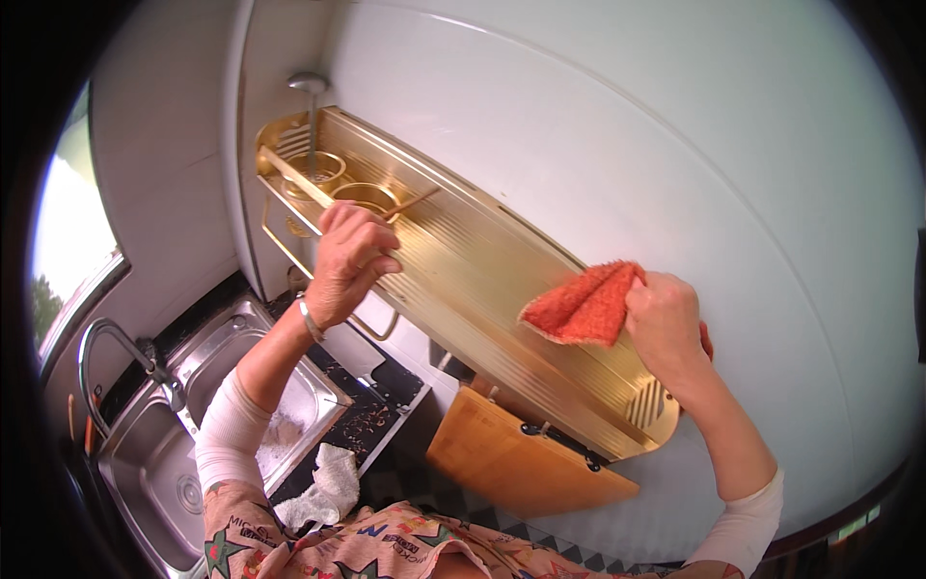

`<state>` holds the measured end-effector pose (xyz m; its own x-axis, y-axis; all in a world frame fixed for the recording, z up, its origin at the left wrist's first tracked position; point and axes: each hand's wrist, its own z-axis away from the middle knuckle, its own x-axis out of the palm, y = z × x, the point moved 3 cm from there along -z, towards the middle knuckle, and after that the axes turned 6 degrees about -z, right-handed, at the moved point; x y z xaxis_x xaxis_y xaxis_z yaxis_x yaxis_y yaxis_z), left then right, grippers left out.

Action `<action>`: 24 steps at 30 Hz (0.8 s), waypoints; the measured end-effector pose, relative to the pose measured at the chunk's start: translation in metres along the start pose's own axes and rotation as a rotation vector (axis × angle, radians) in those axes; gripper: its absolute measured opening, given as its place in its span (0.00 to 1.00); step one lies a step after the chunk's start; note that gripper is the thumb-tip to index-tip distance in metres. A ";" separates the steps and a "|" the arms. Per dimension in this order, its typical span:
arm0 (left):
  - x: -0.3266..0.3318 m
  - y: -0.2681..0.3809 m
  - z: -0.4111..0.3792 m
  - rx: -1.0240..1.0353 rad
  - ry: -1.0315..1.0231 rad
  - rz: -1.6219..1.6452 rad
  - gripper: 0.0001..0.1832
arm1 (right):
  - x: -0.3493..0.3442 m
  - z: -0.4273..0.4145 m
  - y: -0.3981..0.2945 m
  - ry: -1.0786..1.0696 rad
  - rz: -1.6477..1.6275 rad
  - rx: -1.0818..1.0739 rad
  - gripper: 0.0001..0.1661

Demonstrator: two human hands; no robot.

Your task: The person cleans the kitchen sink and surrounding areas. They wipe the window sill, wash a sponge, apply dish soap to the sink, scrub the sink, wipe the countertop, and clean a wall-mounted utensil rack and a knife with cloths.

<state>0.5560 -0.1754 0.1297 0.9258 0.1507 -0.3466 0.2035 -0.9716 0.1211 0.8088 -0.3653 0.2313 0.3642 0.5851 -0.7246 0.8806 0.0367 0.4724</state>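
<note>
A gold metal wall shelf (470, 253) with a ribbed floor runs slantwise before me, fixed to a pale wall. My left hand (354, 260) is curled over its front rail, left of the middle. Pinched in my right hand (665, 322) is an orange-red terry cloth (586, 304), which hangs over the right part of the shelf; whether it touches the metal is hard to tell. Beyond my left hand, two round gold holders sit at the shelf's left end. A metal ladle (311, 116) stands in the farther holder (336, 170). A thin brown stick (412, 203) leans from the nearer one (369, 192).
Below the shelf hangs a wooden cutting board (506, 463), beside black hooks (561, 441). Lower left is a double steel sink (152, 463) with a curved faucet (108, 326). A cleaver (354, 354) hangs under the rail. A white cloth (325, 485) lies on the black counter edge.
</note>
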 end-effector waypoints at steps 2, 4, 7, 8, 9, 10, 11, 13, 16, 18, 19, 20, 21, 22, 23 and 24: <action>-0.001 0.001 -0.002 0.000 0.004 0.000 0.11 | 0.017 -0.036 -0.014 0.022 0.004 -0.130 0.07; -0.003 0.002 -0.002 0.001 -0.003 0.018 0.13 | 0.035 -0.078 -0.030 0.023 0.031 -0.227 0.06; -0.003 -0.002 0.000 0.019 0.001 0.022 0.14 | 0.060 -0.139 -0.051 0.040 0.083 -0.334 0.05; -0.005 -0.002 0.000 0.011 -0.024 0.019 0.15 | 0.066 -0.156 -0.057 0.077 0.085 -0.374 0.05; -0.004 -0.004 0.001 0.020 -0.020 0.029 0.15 | 0.070 -0.171 -0.064 0.109 0.086 -0.412 0.05; -0.004 -0.005 0.002 0.019 -0.023 0.030 0.15 | 0.073 -0.184 -0.071 0.107 0.115 -0.430 0.05; -0.005 -0.006 0.002 0.017 -0.026 0.031 0.14 | 0.078 -0.197 -0.075 0.130 0.108 -0.446 0.05; -0.003 -0.007 0.003 0.019 -0.023 0.041 0.14 | 0.094 -0.221 -0.082 0.174 0.100 -0.470 0.05; -0.011 -0.007 0.000 0.020 -0.067 0.061 0.12 | 0.107 -0.258 -0.098 0.214 0.086 -0.515 0.05; -0.023 -0.003 -0.006 0.004 -0.099 0.152 0.10 | 0.114 -0.282 -0.110 0.244 0.073 -0.537 0.04; -0.035 -0.008 -0.010 -0.045 -0.026 0.147 0.09 | 0.119 -0.294 -0.115 0.259 0.067 -0.545 0.04; -0.046 -0.015 -0.014 -0.092 0.049 0.144 0.08 | 0.125 -0.306 -0.120 0.258 0.072 -0.525 0.04; -0.058 -0.026 -0.015 -0.139 0.121 0.133 0.07 | 0.131 -0.319 -0.128 0.275 0.064 -0.522 0.05; -0.070 -0.049 -0.017 -0.201 0.198 0.034 0.06 | 0.135 -0.330 -0.135 0.286 0.062 -0.519 0.05; -0.083 -0.076 -0.024 -0.260 0.276 -0.060 0.05 | 0.138 -0.341 -0.140 0.294 0.062 -0.515 0.05; -0.089 -0.095 -0.036 -0.365 0.232 -0.233 0.07 | 0.141 -0.350 -0.141 0.298 0.028 -0.525 0.06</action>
<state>0.4654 -0.0895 0.1830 0.8805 0.4335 -0.1917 0.4735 -0.7861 0.3972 0.6296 -0.0048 0.2381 0.2179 0.7907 -0.5722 0.5766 0.3687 0.7291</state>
